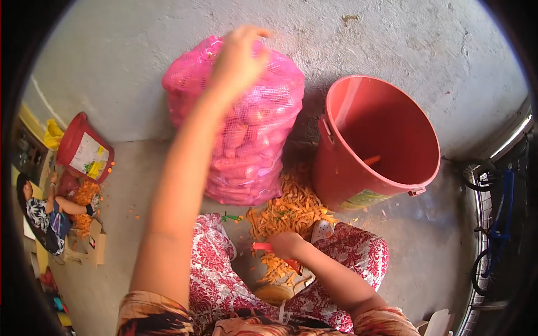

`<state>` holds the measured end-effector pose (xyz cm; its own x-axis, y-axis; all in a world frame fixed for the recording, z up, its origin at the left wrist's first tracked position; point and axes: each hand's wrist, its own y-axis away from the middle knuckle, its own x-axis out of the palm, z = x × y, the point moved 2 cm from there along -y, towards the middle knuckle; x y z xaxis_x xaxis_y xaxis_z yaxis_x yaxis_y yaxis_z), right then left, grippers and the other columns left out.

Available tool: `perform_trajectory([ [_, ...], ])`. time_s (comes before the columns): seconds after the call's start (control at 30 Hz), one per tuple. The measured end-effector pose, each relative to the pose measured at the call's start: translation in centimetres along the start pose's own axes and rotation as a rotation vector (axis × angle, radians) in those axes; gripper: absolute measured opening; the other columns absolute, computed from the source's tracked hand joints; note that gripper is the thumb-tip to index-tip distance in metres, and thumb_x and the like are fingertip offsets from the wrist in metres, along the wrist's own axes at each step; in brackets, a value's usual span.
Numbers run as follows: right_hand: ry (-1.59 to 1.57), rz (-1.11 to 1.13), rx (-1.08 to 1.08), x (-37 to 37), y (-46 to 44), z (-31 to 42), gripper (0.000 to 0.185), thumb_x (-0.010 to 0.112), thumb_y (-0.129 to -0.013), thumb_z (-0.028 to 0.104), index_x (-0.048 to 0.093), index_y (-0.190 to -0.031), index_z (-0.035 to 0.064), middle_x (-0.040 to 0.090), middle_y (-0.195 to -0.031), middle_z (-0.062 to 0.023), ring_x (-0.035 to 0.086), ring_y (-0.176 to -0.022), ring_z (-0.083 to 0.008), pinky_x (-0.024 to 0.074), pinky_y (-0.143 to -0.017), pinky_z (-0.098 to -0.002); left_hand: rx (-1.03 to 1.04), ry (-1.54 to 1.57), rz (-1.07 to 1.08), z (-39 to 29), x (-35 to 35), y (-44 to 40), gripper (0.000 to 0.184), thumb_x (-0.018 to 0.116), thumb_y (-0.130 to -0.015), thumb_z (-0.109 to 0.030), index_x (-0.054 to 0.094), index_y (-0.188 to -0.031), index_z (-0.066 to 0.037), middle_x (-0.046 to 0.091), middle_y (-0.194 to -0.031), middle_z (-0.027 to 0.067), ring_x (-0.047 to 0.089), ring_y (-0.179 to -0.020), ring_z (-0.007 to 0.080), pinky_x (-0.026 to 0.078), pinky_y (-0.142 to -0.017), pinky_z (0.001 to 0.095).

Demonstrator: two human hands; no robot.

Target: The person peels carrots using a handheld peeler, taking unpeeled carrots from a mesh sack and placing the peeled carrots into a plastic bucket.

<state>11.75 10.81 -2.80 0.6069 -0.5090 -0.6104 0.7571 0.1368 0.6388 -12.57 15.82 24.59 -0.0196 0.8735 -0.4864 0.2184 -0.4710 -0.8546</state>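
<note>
My left hand (242, 59) is raised at the top of a pink mesh sack (246, 129) packed with carrots. It is blurred, but its fingers look apart and I see nothing in them. Low between my knees, my right hand (287, 246) is closed round a red-handled peeler (261, 246), whose working end is hard to make out. Orange peelings (291, 210) lie heaped on the floor under and beyond this hand. Right of the sack stands a tall red bucket (372, 196), with a carrot (371, 160) visible inside.
A grey wall (140, 73) rises behind the sack and bucket. At the left, another person (53, 215) sits beside more orange peelings (85, 204), a smaller red bucket (84, 148) and a cardboard box (92, 243). A blue bicycle (501, 218) stands at the right.
</note>
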Motion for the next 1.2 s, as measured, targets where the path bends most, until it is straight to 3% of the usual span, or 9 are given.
perform_trajectory([
  [0.07,0.005,0.006,0.007,-0.3,0.4,0.3,0.024,0.052,-0.073,0.014,0.056,-0.093,0.0006,0.061,-0.090,-0.0152,0.059,-0.084,-0.0289,0.0473,-0.068,-0.0386,-0.220,-0.082,0.046,7.7,-0.6,-1.4,0.024,0.058,-0.072,-0.016,0.057,-0.092,-0.004,0.059,-0.092,0.0136,0.056,-0.087,0.0266,0.043,-0.078,0.0338],
  [0.17,0.012,-0.026,-0.002,0.1,0.1,0.4,0.025,0.052,-0.075,0.016,0.054,-0.094,0.0012,0.060,-0.089,-0.0151,0.059,-0.085,-0.0294,0.0471,-0.069,-0.0389,-0.527,-0.098,0.540,17.0,-0.6,-0.5,0.026,0.050,-0.078,-0.025,0.059,-0.089,-0.004,0.060,-0.092,0.0158,0.058,-0.087,0.0265,0.044,-0.075,0.0354],
  [0.3,0.046,-0.063,-0.022,-0.7,0.4,1.1,0.025,0.050,-0.076,0.016,0.053,-0.097,0.0019,0.060,-0.089,-0.0154,0.059,-0.084,-0.0298,0.0470,-0.070,-0.0393,-0.306,-0.360,0.886,14.1,-2.3,0.3,0.029,0.041,-0.081,-0.023,0.056,-0.093,-0.002,0.054,-0.102,0.0221,0.056,-0.091,0.0301,0.041,-0.076,0.0385],
  [0.5,0.072,-0.031,-0.056,-1.9,0.5,1.8,0.026,0.051,-0.075,0.015,0.051,-0.096,-0.0002,0.060,-0.089,-0.0172,0.059,-0.084,-0.0301,0.0474,-0.069,-0.0388,-0.476,-0.266,0.664,17.5,3.0,3.1,0.035,0.036,-0.082,-0.020,0.050,-0.110,-0.006,0.051,-0.111,0.0183,0.049,-0.104,0.0301,0.037,-0.086,0.0410],
  [0.6,0.057,-0.027,-0.049,-2.1,0.4,2.1,0.027,0.051,-0.074,0.014,0.051,-0.096,-0.0013,0.060,-0.088,-0.0177,0.059,-0.083,-0.0300,0.0475,-0.068,-0.0384,0.108,-1.098,0.859,16.2,3.9,2.9,0.035,0.031,-0.086,-0.021,0.051,-0.114,-0.013,0.045,-0.122,0.0080,0.038,-0.117,0.0227,0.023,-0.096,0.0505],
  [0.7,0.044,-0.059,-0.039,-1.6,0.3,2.0,0.026,0.052,-0.072,0.013,0.052,-0.094,-0.0006,0.060,-0.088,-0.0170,0.059,-0.083,-0.0298,0.0475,-0.068,-0.0383,-0.164,-1.186,1.219,15.5,3.7,2.4,0.038,0.027,-0.088,-0.023,0.046,-0.120,-0.017,0.036,-0.130,0.0004,0.026,-0.124,0.0168,0.003,-0.099,0.0578],
  [0.9,0.026,-0.045,-0.036,-1.8,0.6,1.9,0.024,0.052,-0.072,0.014,0.053,-0.093,0.0012,0.060,-0.088,-0.0160,0.059,-0.083,-0.0293,0.0473,-0.068,-0.0385,-0.438,-1.073,1.021,15.0,2.9,1.9,0.046,0.028,-0.088,-0.038,0.039,-0.126,-0.016,0.028,-0.135,0.0011,0.022,-0.125,0.0207,-0.006,-0.098,0.0568],
  [1.03,0.025,-0.056,-0.049,-1.9,0.7,1.7,0.025,0.053,-0.072,0.014,0.052,-0.094,0.0016,0.060,-0.088,-0.0158,0.059,-0.083,-0.0292,0.0472,-0.068,-0.0386,-0.386,-1.063,1.084,15.6,4.2,1.9,0.050,0.026,-0.087,-0.046,0.037,-0.127,-0.019,0.029,-0.135,0.0049,0.020,-0.126,0.0241,-0.007,-0.098,0.0574],
  [1.2,0.018,-0.042,-0.045,-1.7,0.4,1.5,0.027,0.054,-0.071,0.014,0.052,-0.095,0.0029,0.060,-0.087,-0.0147,0.059,-0.082,-0.0292,0.0472,-0.068,-0.0386,-0.643,-0.666,0.857,17.4,4.2,3.5,0.055,0.029,-0.084,-0.049,0.035,-0.128,-0.016,0.030,-0.133,0.0085,0.017,-0.127,0.0250,-0.006,-0.099,0.0550],
])
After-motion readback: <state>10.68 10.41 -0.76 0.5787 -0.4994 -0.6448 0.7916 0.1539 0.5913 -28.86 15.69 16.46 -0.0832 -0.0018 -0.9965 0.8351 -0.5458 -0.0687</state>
